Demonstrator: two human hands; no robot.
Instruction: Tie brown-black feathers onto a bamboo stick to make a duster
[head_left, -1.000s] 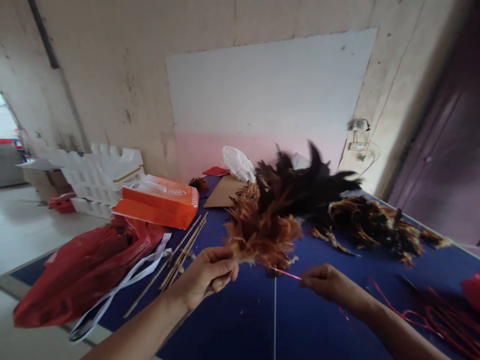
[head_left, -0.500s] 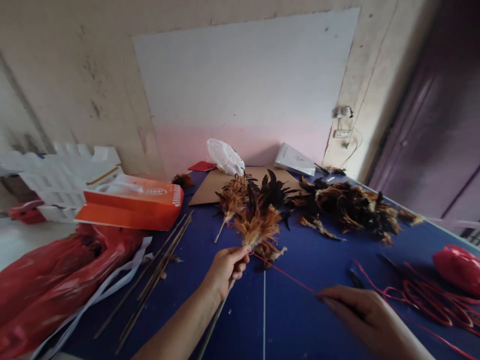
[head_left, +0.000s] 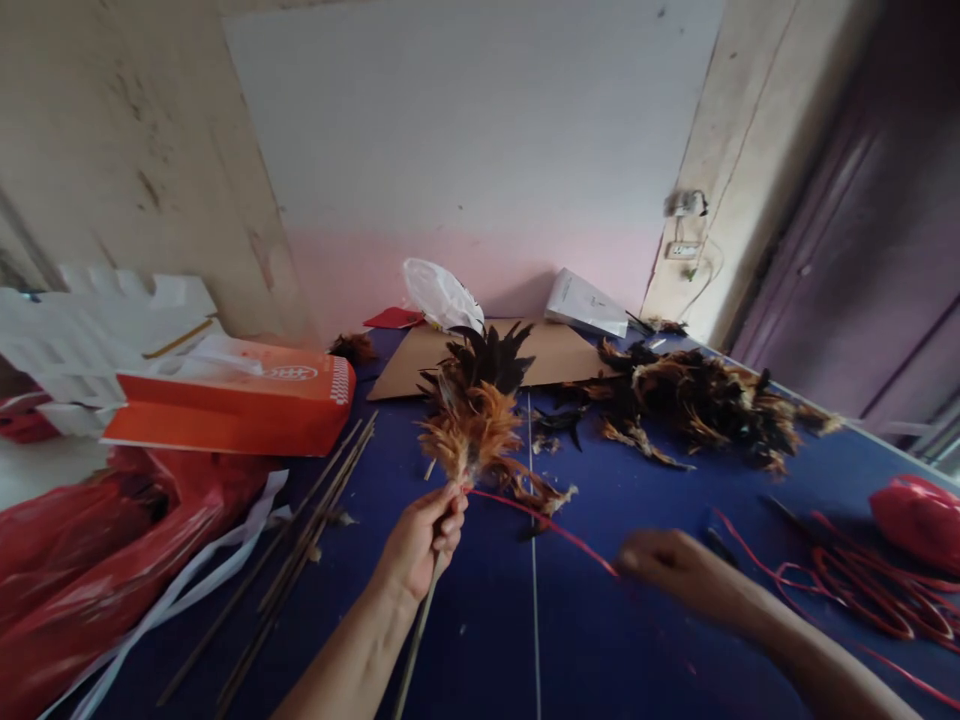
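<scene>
My left hand (head_left: 426, 538) is closed around a thin stick (head_left: 417, 640) just below a bunch of brown and black feathers (head_left: 480, 430) at its top, so it grips a feather duster. A red string (head_left: 547, 522) runs from the base of the feathers to the right, slightly slack. Its other end meets my right hand (head_left: 660, 565), which is blurred but closed on the string, low over the table. Beneath the string lie a few loose feathers (head_left: 544, 497).
Several thin sticks (head_left: 300, 560) lie at left beside a red plastic bag (head_left: 150, 560) and an orange bag (head_left: 232, 400). A heap of feathers (head_left: 697, 400) spreads at right, above coiled red string (head_left: 862, 590). Cardboard (head_left: 562, 355) lies behind on the blue table (head_left: 480, 660).
The view has shifted. My left hand and the duster sit further left, the feathers standing more upright. My right hand has risen slightly, and the string, straight before, now sags a little.
</scene>
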